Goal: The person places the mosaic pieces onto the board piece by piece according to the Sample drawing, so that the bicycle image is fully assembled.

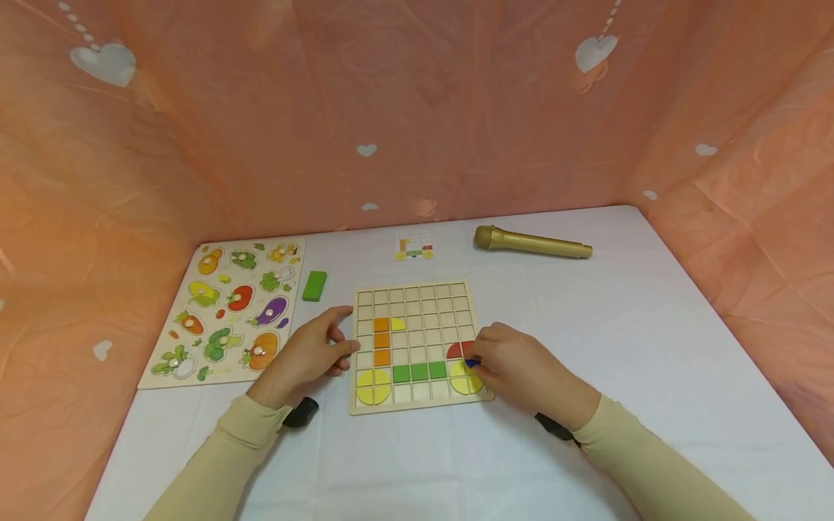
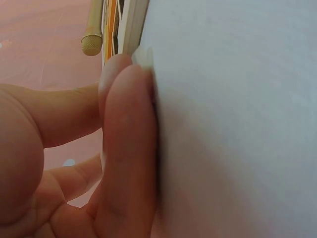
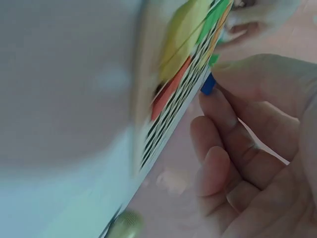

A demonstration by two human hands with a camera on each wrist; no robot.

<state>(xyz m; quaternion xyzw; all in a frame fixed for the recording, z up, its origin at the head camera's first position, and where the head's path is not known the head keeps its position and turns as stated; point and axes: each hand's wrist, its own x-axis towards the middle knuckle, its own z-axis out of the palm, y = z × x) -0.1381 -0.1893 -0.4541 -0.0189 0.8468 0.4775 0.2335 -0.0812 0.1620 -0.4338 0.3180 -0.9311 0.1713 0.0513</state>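
Observation:
A wooden grid board (image 1: 430, 317) lies on the table with coloured tiles in its cells. Orange squares (image 1: 381, 340) form a column with a yellow quarter-round (image 1: 397, 325) beside the top one. Green squares (image 1: 420, 372) make a row between two yellow circles (image 1: 373, 387) of quarter pieces. Red tiles (image 1: 454, 351) sit above the right circle, partly behind fingers. My right hand (image 1: 528, 369) pinches a small blue tile (image 3: 208, 84) between thumb and forefinger, over the board's right side. My left hand (image 1: 306, 352) rests by the left edge, fingertips touching or very near it.
A vegetable puzzle board (image 1: 226, 281) lies on the left, with a green block (image 1: 315, 286) beside it. Behind the grid board is a small pattern card (image 1: 414, 246). A gold microphone (image 1: 534, 242) lies at the back right. Peach curtains (image 1: 417, 94) surround the table.

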